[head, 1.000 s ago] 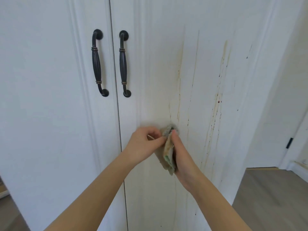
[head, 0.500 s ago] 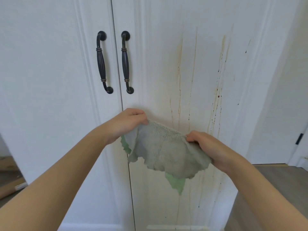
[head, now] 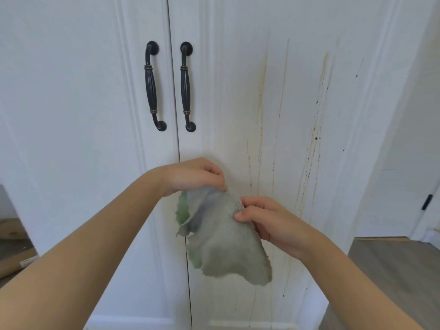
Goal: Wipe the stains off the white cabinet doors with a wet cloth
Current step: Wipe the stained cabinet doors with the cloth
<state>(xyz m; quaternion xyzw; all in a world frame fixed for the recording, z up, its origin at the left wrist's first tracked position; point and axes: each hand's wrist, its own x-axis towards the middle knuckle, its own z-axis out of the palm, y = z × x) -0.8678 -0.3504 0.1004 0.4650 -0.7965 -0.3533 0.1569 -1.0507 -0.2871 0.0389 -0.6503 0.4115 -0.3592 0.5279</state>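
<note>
The grey-green cloth [head: 226, 244] hangs in the air between the two hands, in front of the right cabinet door [head: 238, 91], its top edge bunched and its lower part drooping free. The left hand [head: 192, 175] pinches the upper left corner with curled fingers, and the right hand [head: 266, 217] pinches the upper right edge between thumb and fingers. Brown drip stains [head: 262, 115] streak the door above and right of the hands.

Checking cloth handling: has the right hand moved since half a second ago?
Yes. The right hand, pinching the cloth, has drawn in toward the left hand, now left of the stain streaks it was under.
</note>
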